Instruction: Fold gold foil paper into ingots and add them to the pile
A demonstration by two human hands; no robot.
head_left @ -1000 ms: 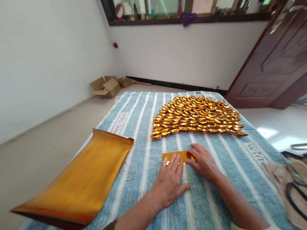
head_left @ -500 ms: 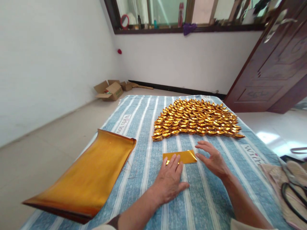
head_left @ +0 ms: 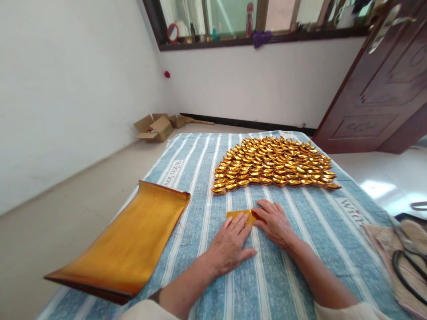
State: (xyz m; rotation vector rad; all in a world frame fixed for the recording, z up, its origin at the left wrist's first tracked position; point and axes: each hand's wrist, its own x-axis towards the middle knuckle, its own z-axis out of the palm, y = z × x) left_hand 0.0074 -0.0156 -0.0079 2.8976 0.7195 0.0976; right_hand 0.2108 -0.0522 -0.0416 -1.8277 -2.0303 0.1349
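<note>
The grip of the left hand (head_left: 228, 249) was not closed: it lay flat, palm down, its fingers stretched over a gold strip (head_left: 232, 214). The right hand (head_left: 275, 221) bent its fingers at the strip's right end, thumb and index finger close together there; whether they pinched it could not be told. The strip, shiny and partly hidden under the fingers, lay in the middle of the desk (head_left: 196, 162), its long side running roughly along the near and far edges. A blue-and-white striped cloth (head_left: 283, 289) covered the desk.

Beyond the hands, toward the far right corner, many folded gold pieces (head_left: 273, 162), boat-shaped, stood packed in rows, the nearest row bowed. A large gold sheet (head_left: 130, 235) lay along the left edge, its near left corner reaching past that edge in this view. By the right edge, toward the near corner, scissors (head_left: 407, 247) lay on a tan cloth (head_left: 376, 240). Past the far left corner, an open cardboard box (head_left: 160, 129) sat on the floor.
</note>
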